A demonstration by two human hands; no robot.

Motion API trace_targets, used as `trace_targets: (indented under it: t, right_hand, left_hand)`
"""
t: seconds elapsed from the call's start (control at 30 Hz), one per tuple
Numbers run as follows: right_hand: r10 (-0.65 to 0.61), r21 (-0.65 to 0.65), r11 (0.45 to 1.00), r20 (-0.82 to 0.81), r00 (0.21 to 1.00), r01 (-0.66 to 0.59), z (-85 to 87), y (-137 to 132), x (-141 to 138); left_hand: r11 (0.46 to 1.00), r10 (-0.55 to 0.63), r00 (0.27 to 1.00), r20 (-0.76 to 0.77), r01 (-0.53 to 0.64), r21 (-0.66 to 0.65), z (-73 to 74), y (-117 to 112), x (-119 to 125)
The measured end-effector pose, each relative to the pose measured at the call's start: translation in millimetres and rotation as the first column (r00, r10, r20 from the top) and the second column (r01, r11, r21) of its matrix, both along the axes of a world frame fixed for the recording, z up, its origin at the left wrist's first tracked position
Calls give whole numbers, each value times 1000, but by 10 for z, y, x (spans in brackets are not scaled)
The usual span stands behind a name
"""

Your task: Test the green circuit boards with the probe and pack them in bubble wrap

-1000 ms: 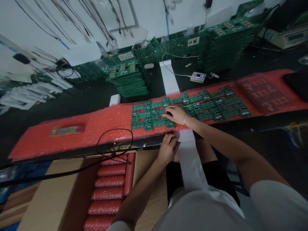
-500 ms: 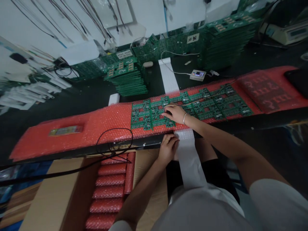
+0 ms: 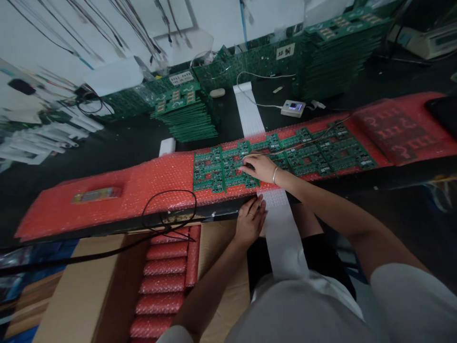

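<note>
My right hand (image 3: pixel 260 166) lies flat on the long green circuit board panel (image 3: pixel 278 155), fingers pressing down together. The panel rests on red bubble wrap (image 3: pixel 160 183) across the dark counter (image 3: pixel 124 143). My left hand (image 3: pixel 250 220), fingers spread, touches the white paper strip (image 3: pixel 282 233) at the near edge.

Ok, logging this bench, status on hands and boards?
Right hand flat on green circuit boards. Left hand at white strip, table edge. Boards on red bubble wrap; black cable alongside.
</note>
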State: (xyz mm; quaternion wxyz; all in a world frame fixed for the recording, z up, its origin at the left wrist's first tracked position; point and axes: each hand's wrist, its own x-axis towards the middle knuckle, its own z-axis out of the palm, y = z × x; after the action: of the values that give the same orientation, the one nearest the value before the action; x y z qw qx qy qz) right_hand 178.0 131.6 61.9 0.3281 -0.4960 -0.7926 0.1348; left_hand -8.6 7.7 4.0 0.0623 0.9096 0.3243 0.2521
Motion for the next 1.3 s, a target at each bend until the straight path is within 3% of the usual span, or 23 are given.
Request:
trace_targets:
  t: [0.1, 0.43, 0.7, 0.83, 0.93, 1.07, 1.17, 1.3]
  right_hand:
    - [1, 10, 1000, -40, 999, 0, 12, -6, 6]
    - [-10, -5, 1000, -166, 986, 9, -25, 41, 30]
    - [-22, -11, 1000, -168, 986, 21, -10, 27, 30]
    - [-24, -14, 1000, -177, 984, 22, -14, 26, 29]
    - [-23, -8, 1000, -194, 981, 22, -25, 25, 27]
    - [-20, -9, 1000, -203, 979, 19, -44, 23, 23]
    - [-22, -2, 1000, -201, 979, 22, -57, 25, 19]
    - [-9, 24, 1000, -209, 978, 14, -64, 26, 18]
  left_hand:
    - [1000, 16, 999, 37, -16, 8, -10, 6, 16]
    - [981, 133, 975, 178, -103, -165, 38, 41, 73]
    - [966, 169, 949, 267, -107, -234, 88, 30, 133]
    - [958, 158, 949, 273, -80, -277, 238, 22, 109]
    - [944, 203, 941, 270, -115, -311, 460, 153, 40]
    - [931, 271, 931, 245, -188, -313, 688, 534, -32]
    - [932, 255, 949, 187, -190, -310, 718, 788, -18]
    - [922, 259, 958, 124, -207, -327, 680, 917, 37]
